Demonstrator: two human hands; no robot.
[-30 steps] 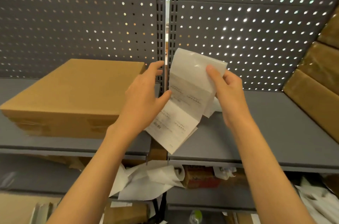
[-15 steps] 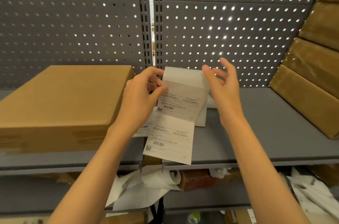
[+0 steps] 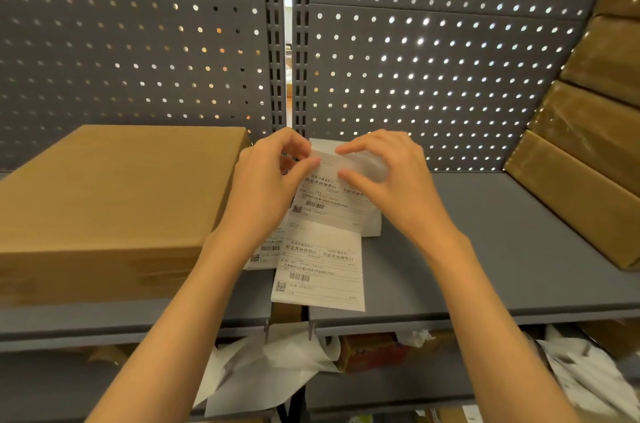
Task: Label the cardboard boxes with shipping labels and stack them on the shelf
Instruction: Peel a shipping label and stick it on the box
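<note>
A strip of white shipping labels (image 3: pixel 320 266) with barcodes hangs over the grey shelf (image 3: pixel 485 249), its lower end past the shelf's front edge. My left hand (image 3: pixel 266 187) pinches the strip's upper left edge. My right hand (image 3: pixel 388 176) pinches the top label, which is curling away from the strip. A flat brown cardboard box (image 3: pixel 110 200) lies on the shelf just left of my left hand, with no label visible on it.
A stack of brown cardboard boxes (image 3: pixel 588 131) leans at the right end of the shelf. A perforated grey back panel (image 3: pixel 433 58) stands behind. On the lower shelf lie crumpled white backing paper (image 3: pixel 270 370) and a small reddish box (image 3: pixel 374 351).
The label strip has come down closer to the shelf. My right hand moved from the strip's right edge to its top and now pinches the top label, curling it.
</note>
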